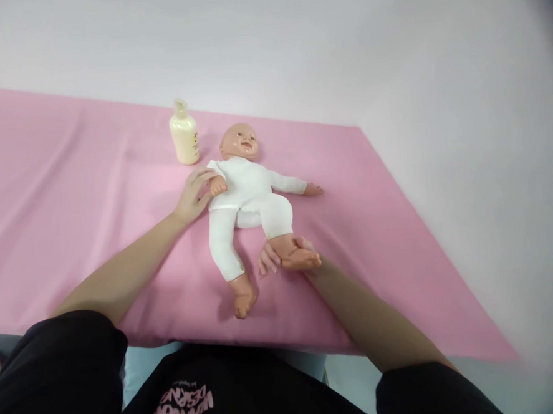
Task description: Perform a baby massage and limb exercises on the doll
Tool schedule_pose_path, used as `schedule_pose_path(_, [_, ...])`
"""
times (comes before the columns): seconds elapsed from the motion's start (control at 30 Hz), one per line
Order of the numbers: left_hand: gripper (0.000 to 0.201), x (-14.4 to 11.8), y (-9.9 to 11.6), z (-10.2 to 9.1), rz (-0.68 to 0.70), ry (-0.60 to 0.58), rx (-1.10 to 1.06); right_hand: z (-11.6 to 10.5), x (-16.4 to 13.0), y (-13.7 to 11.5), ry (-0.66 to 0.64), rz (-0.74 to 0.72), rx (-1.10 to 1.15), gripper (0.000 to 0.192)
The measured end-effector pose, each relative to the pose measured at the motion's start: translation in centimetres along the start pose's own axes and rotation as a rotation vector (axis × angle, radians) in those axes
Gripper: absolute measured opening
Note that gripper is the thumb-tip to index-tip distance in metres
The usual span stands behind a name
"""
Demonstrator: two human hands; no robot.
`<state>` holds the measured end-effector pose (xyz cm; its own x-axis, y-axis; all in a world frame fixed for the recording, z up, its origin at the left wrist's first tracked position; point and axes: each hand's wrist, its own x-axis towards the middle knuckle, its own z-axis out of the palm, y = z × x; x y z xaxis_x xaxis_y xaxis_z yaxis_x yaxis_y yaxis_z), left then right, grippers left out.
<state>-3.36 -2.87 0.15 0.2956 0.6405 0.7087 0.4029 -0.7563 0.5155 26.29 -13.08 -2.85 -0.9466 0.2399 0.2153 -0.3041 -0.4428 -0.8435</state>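
Observation:
A baby doll [249, 178] in a white cloth body lies on its back, its head toward the far edge of the pink cover. At the doll's bent arm on the left, my left hand [194, 196] has its fingers and thumb around the forearm, close to the doll's small hand. My right hand [269, 258] is under the doll's other leg, closed around the ankle and holding that foot raised. The foot hides part of my palm and thumb. The doll's other leg rests stretched out toward me.
A cream-coloured pump bottle [185, 137] stands left of the doll's head. The pink cover [70, 201] has some creases and ends along a slanted edge on the right. A white wall or floor lies beyond it.

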Motion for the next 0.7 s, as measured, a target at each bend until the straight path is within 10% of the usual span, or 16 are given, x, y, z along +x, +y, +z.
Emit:
schedule_pose_path(0.23, [0.042,0.1,0.1,0.0,0.067,-0.103,0.105,1.6,0.2,-1.7,0.449,-0.137,0.233,0.071])
schedule_pose_path(0.7, [0.033,0.0,0.2,0.4,0.211,-0.158,0.217,1.7,0.4,-2.1,0.67,-0.07,0.25,0.061])
